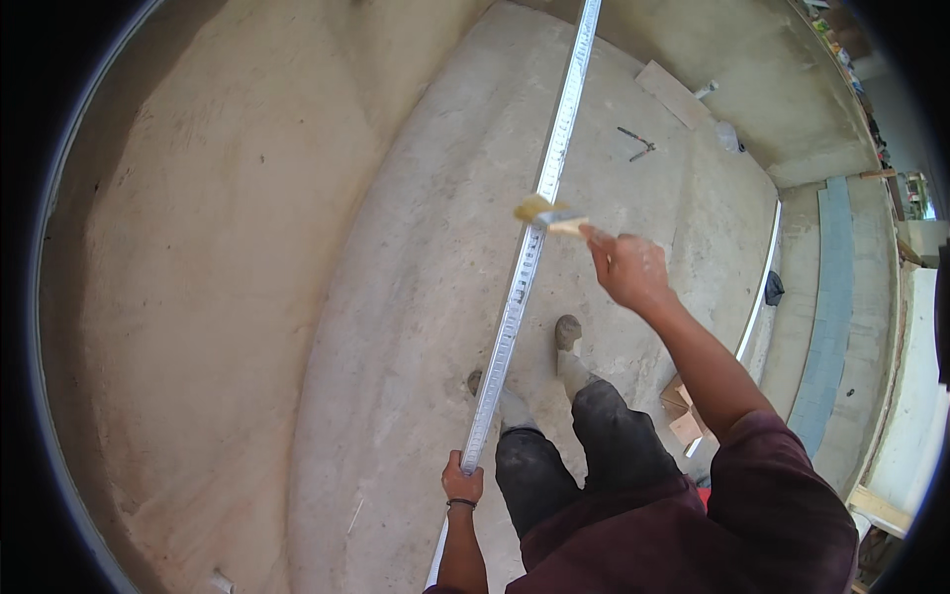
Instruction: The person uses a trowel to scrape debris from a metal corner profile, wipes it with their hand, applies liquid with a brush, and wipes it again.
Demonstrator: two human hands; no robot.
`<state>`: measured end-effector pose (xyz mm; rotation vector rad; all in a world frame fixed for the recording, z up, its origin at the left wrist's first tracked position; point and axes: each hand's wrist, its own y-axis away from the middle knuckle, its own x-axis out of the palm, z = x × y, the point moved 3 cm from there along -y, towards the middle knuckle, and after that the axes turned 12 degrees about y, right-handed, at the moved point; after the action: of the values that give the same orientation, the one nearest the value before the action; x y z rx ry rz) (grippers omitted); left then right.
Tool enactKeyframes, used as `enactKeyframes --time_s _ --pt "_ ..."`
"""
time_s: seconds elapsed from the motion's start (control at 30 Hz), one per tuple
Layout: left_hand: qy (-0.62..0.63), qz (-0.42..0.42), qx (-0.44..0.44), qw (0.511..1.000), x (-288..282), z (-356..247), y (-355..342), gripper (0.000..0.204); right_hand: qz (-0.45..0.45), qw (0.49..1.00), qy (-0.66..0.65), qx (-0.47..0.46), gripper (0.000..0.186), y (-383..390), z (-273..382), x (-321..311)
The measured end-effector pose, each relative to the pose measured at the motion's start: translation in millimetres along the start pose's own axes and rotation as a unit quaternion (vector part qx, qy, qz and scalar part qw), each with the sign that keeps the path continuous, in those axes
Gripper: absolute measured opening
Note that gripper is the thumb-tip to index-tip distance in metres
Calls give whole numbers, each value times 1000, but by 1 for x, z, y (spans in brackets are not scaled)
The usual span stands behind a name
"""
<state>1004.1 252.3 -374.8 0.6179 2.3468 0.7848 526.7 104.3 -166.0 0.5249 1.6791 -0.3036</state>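
Left hand [462, 482]: fingers wrapped round lower stretch of long metal bar [513, 317], which slants up past top of view. Right hand [631, 269]: fingers clenched on handle of brush [566, 221], its head across the bar; bristle contact unclear. Risk: only one hand on the bar, far support unseen; a slipping grip could let it swing. Bar's dark marks illegible; no brand readable.

No text can be read; the dark marks along the silver bar [517, 297], twelve to six o'clock, are illegible.
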Motion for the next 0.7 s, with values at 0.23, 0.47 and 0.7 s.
enactKeyframes --time_s 0.23,0.47,0.7 --pt "17 -24 -9 1000 8 -6 4 33 25 999 -5 -37 34 -63 -17 -13" --pt "-4 -1 -67 998 -6 -14 1 43 11 910 -397 120 32 65 -36 43" --pt "-121 76 -105 984 -8 -47 6 48 78 592 -733 326 35 -96 -21 90"
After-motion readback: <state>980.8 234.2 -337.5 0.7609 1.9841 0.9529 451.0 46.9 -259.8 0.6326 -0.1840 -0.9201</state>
